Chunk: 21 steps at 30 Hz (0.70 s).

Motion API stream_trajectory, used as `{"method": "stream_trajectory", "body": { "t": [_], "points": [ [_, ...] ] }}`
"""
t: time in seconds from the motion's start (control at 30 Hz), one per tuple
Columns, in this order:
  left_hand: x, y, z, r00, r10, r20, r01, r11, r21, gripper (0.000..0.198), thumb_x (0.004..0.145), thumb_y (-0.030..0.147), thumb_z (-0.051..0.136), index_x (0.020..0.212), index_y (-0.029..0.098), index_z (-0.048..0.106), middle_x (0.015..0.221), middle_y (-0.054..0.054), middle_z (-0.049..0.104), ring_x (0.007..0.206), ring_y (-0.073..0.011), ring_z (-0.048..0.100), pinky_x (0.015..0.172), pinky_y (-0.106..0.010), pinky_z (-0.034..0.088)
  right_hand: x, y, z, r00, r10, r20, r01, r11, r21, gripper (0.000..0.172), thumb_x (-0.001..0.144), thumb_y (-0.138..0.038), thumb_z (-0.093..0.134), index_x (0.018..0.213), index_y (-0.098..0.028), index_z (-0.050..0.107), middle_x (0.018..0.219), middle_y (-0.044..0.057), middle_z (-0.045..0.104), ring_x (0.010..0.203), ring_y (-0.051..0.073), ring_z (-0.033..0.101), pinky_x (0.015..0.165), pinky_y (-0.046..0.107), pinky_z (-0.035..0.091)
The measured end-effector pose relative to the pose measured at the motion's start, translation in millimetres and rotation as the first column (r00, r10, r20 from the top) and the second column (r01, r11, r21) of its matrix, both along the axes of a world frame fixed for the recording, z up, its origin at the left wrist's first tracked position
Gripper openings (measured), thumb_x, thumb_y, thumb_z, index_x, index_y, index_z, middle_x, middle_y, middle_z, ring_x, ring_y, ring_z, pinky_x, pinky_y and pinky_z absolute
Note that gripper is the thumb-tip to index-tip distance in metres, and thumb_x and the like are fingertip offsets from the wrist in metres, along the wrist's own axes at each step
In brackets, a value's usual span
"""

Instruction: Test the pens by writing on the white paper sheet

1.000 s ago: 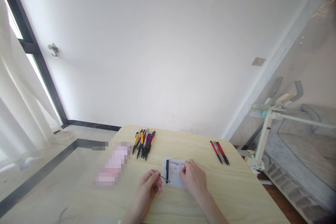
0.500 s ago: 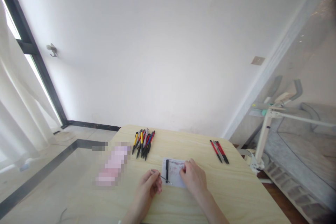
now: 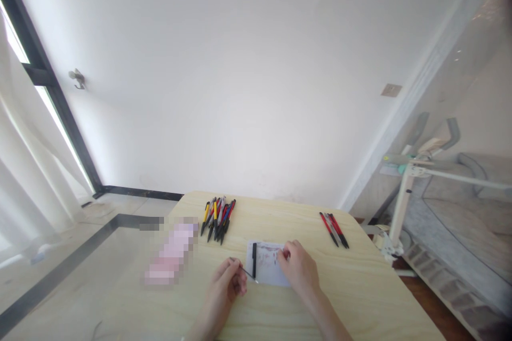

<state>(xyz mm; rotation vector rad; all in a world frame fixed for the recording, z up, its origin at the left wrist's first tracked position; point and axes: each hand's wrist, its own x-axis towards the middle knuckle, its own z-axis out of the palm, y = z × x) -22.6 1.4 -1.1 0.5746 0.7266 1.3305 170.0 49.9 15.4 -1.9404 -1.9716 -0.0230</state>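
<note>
Between the thumb and fingers of my left hand (image 3: 230, 278) is a thin dark pen refill (image 3: 249, 274), slanting down to the right with its pale tip near the paper. A white sheet of paper (image 3: 267, 276) with reddish marks lies flat in front of me. On its left side rests a black pen part (image 3: 254, 259), close to the refill. My right hand (image 3: 299, 266) is over the right edge of the paper with its fingers pinched together. Anything between those fingertips is hidden or too small to make out.
A bunch of pens (image 3: 218, 219) in yellow, red, blue and grey lies at the back left of the wooden table (image 3: 276, 218). Several red and grey pens (image 3: 334, 230) lie at the right. A blurred pink patch (image 3: 172, 253) covers the left edge.
My right hand has shifted slightly to the right, uncovering more of the marked paper. The refill in my left hand has tilted and its tip sits a little further left.
</note>
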Motion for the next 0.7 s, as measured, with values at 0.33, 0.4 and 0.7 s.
{"method": "stream_trajectory", "body": {
  "t": [0.33,0.4,0.7],
  "points": [
    [2,0,1.2,0.999,-0.003,-0.051,0.002,1.0,-0.004,0.023,0.078,0.034,0.058,0.065,0.015,0.054,0.052,0.002,0.059,0.042,-0.0067,0.05,0.042,-0.018,0.034,25,-3,-3.9,0.98,-0.036,-0.195,0.028,0.999,-0.045,0.025,0.084,-0.029,0.04,0.066,-0.022,0.056,0.064,-0.002,0.061,0.059,0.012,0.052,0.05,0.022,0.024],
    [3,-1,1.3,0.996,-0.012,-0.089,0.012,1.0,-0.002,0.026,0.078,0.036,0.057,0.064,0.015,0.054,0.053,0.001,0.059,0.043,-0.0071,0.05,0.043,-0.018,0.034,26,-5,-4.9,0.977,-0.049,-0.207,0.036,0.997,-0.069,0.025,0.084,-0.028,0.04,0.067,-0.022,0.057,0.063,-0.001,0.062,0.06,0.012,0.053,0.05,0.022,0.024],
    [5,-2,2.9,0.977,-0.033,-0.208,0.039,0.999,0.028,0.03,0.079,0.04,0.054,0.063,0.015,0.054,0.055,0.001,0.059,0.044,-0.0087,0.051,0.046,-0.02,0.035,24,-12,-6.3,0.983,-0.047,-0.175,0.041,0.999,-0.036,0.021,0.083,-0.024,0.043,0.068,-0.022,0.058,0.062,-0.002,0.063,0.059,0.012,0.055,0.051,0.021,0.025]
  ]
}}
